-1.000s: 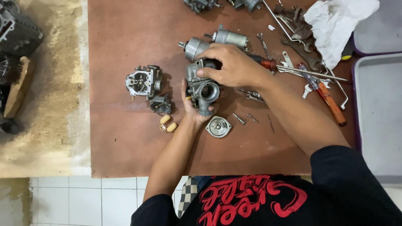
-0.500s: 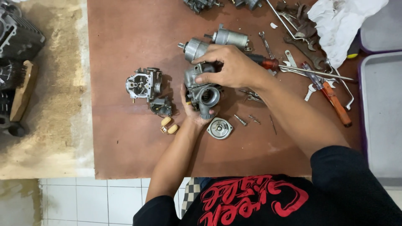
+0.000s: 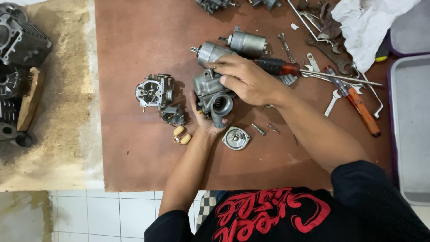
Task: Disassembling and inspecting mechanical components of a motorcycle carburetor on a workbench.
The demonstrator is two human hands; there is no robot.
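My left hand [image 3: 202, 120] cups a grey metal carburettor body [image 3: 213, 97] from below, over the brown board [image 3: 134, 40]. My right hand [image 3: 247, 80] lies across the top of the same part, fingers curled around its upper end. A round metal cap [image 3: 235, 138] rests on the board just below the carburettor, with two small screws [image 3: 264, 129] beside it. A second carburettor body [image 3: 156, 91] sits to the left, and two small tan floats [image 3: 182, 135] lie under it.
Two grey cylindrical motors [image 3: 233, 45] lie behind my hands. Screwdrivers [image 3: 358, 104], spanners [image 3: 286, 47] and a white rag [image 3: 371, 20] crowd the right of the board. A grey tray [image 3: 410, 125] stands at far right. Dark engine parts [image 3: 18, 67] sit at far left.
Both hands have kept hold of the carburettor, and my right hand has shifted its grip slightly on the top. The view has drifted a little.
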